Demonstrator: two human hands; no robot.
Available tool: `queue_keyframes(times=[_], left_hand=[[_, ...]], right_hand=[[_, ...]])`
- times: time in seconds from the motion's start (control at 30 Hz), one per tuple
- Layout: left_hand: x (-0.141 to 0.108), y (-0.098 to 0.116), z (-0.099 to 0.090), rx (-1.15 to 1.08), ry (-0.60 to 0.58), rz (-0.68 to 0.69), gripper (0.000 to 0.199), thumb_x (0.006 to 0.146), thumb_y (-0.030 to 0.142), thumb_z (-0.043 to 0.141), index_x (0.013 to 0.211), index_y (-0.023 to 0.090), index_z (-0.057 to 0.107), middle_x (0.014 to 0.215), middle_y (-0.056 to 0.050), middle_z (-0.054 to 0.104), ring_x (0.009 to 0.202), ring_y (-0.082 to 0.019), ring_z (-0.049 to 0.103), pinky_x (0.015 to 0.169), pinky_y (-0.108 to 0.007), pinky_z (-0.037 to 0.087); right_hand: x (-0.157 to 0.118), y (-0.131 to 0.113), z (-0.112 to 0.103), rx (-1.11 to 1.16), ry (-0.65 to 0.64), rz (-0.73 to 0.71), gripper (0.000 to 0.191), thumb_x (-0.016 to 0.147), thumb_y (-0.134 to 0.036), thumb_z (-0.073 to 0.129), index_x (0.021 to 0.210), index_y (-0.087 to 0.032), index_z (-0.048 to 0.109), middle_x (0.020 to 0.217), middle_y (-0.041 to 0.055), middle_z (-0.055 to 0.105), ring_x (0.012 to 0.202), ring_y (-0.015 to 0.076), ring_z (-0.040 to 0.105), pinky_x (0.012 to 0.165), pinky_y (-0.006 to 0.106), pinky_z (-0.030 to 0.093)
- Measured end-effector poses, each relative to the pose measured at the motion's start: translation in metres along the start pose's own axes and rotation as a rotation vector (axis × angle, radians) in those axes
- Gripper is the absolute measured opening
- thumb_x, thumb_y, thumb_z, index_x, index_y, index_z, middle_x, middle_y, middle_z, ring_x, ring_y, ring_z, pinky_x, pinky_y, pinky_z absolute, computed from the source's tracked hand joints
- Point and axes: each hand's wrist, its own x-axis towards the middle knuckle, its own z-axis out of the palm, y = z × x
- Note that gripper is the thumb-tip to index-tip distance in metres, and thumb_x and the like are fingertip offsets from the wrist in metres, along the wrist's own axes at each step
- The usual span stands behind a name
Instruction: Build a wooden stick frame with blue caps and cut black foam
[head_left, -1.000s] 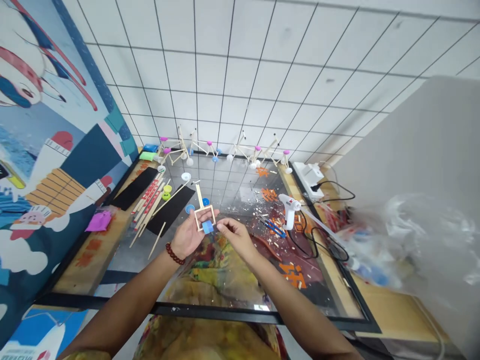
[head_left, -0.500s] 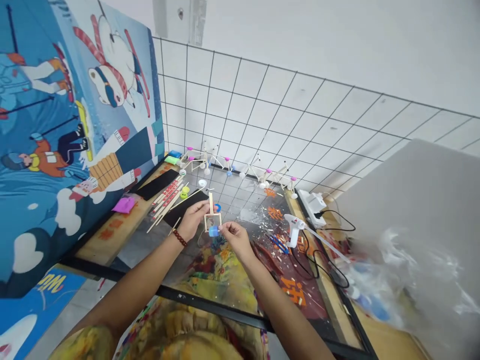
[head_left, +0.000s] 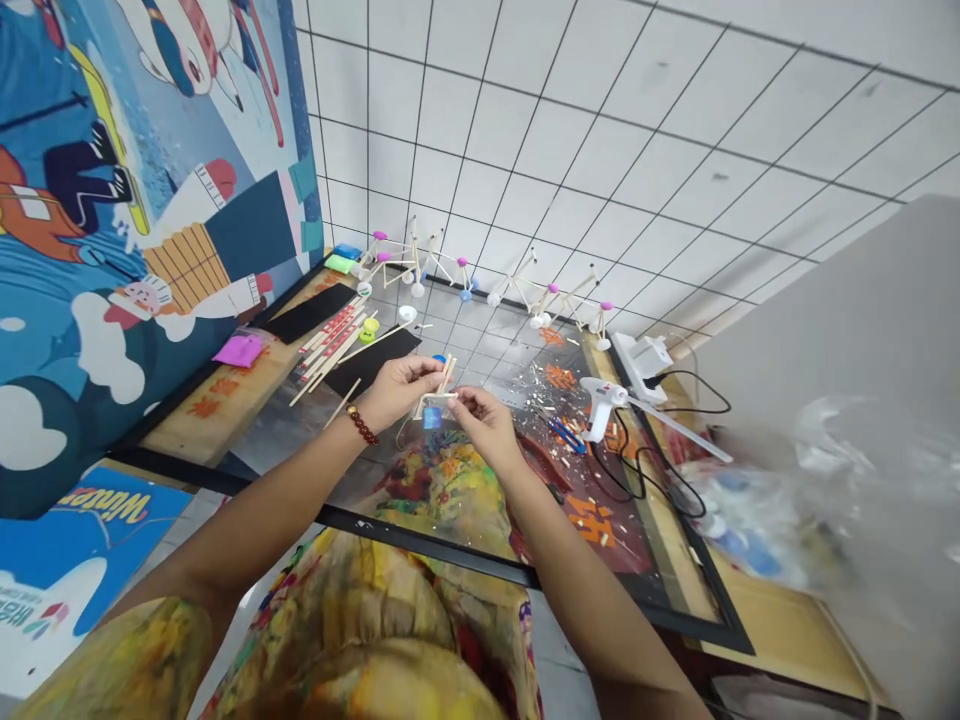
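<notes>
Between my hands, above the glossy table top, is a small frame of pale wooden sticks (head_left: 448, 374) with a blue piece (head_left: 432, 417) at its lower end. My left hand (head_left: 403, 390) pinches the upper sticks, beside a second, round blue piece (head_left: 439, 359). Fingers of my right hand (head_left: 484, 418) close on the frame's right corner. Left of my hands lie a bundle of sticks with red wrapping (head_left: 330, 340) and yellow-green pieces (head_left: 368, 328) near a black sheet (head_left: 379, 358).
A white glue gun (head_left: 602, 405) rests at the right by a power strip (head_left: 641, 365), its cord looping over the table. Blue-handled pliers (head_left: 566, 435) lie among wood scraps. Several stick models (head_left: 551, 290) line the back edge before a wire grid. A pink packet (head_left: 238, 350) sits at left.
The stick frame has tilted and turned, and its forked end now looks foreshortened. My right hand has shifted up its side. The camera view has tipped downward.
</notes>
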Motion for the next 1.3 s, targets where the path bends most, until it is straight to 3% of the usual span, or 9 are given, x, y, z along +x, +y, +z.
queue_keyframes(times=[0.2, 0.4, 0.5, 0.6, 0.77, 1.17, 1.3], left_hand=[[0.001, -0.004, -0.003, 0.091, -0.107, 0.018, 0.030, 0.067, 0.036, 0.078, 0.085, 0.013, 0.072, 0.084, -0.006, 0.073, 0.081, -0.018, 0.064, 0.079, -0.031, 0.050], [-0.001, -0.006, -0.001, 0.166, -0.045, -0.015, 0.027, 0.068, 0.038, 0.076, 0.078, 0.013, 0.073, 0.073, -0.003, 0.069, 0.067, -0.014, 0.059, 0.064, -0.026, 0.048], [-0.005, -0.002, 0.002, 0.147, -0.093, -0.035, 0.027, 0.070, 0.037, 0.075, 0.082, 0.014, 0.074, 0.075, -0.003, 0.069, 0.065, -0.012, 0.057, 0.061, -0.024, 0.047], [-0.009, 0.002, 0.006, 0.141, -0.136, -0.071, 0.028, 0.068, 0.036, 0.076, 0.084, 0.014, 0.075, 0.074, -0.002, 0.068, 0.058, -0.010, 0.054, 0.055, -0.023, 0.045], [-0.010, -0.003, 0.008, 0.158, -0.177, -0.121, 0.024, 0.068, 0.034, 0.076, 0.080, 0.013, 0.075, 0.058, 0.002, 0.060, 0.047, -0.007, 0.047, 0.047, -0.021, 0.038], [-0.011, -0.003, 0.011, 0.168, -0.287, -0.184, 0.025, 0.070, 0.036, 0.072, 0.064, 0.012, 0.069, 0.052, 0.001, 0.058, 0.044, -0.008, 0.050, 0.045, -0.021, 0.038], [-0.012, -0.005, 0.012, 0.138, -0.326, -0.216, 0.033, 0.074, 0.045, 0.070, 0.066, 0.012, 0.067, 0.058, -0.001, 0.061, 0.047, -0.009, 0.052, 0.046, -0.021, 0.040]], right_hand=[[0.000, 0.002, -0.001, -0.072, 0.038, -0.070, 0.023, 0.078, -0.041, 0.067, 0.075, -0.018, 0.069, 0.069, 0.0009, 0.061, 0.059, 0.0121, 0.049, 0.058, 0.025, 0.041], [0.000, -0.006, -0.004, -0.040, 0.111, -0.132, 0.026, 0.080, -0.040, 0.068, 0.094, -0.019, 0.071, 0.081, 0.0034, 0.067, 0.065, 0.0135, 0.055, 0.063, 0.027, 0.046], [0.001, -0.015, -0.007, -0.047, 0.128, -0.220, 0.022, 0.085, -0.038, 0.064, 0.096, -0.021, 0.073, 0.090, 0.0051, 0.069, 0.078, 0.0161, 0.060, 0.072, 0.029, 0.048], [0.001, -0.023, -0.010, -0.039, 0.129, -0.271, 0.020, 0.085, -0.037, 0.064, 0.096, -0.024, 0.074, 0.087, 0.0037, 0.069, 0.082, 0.0171, 0.061, 0.075, 0.030, 0.048], [0.001, -0.024, -0.010, -0.024, 0.111, -0.248, 0.017, 0.085, -0.036, 0.064, 0.085, -0.024, 0.076, 0.077, 0.0012, 0.068, 0.077, 0.0170, 0.061, 0.074, 0.031, 0.048], [0.000, -0.025, -0.010, 0.027, 0.096, -0.193, 0.013, 0.083, -0.032, 0.067, 0.081, -0.023, 0.076, 0.072, 0.0002, 0.065, 0.071, 0.0154, 0.058, 0.070, 0.029, 0.045], [0.000, -0.026, -0.011, 0.047, 0.091, -0.184, 0.015, 0.083, -0.033, 0.067, 0.076, -0.023, 0.075, 0.066, -0.0004, 0.062, 0.068, 0.0149, 0.057, 0.068, 0.029, 0.045]])
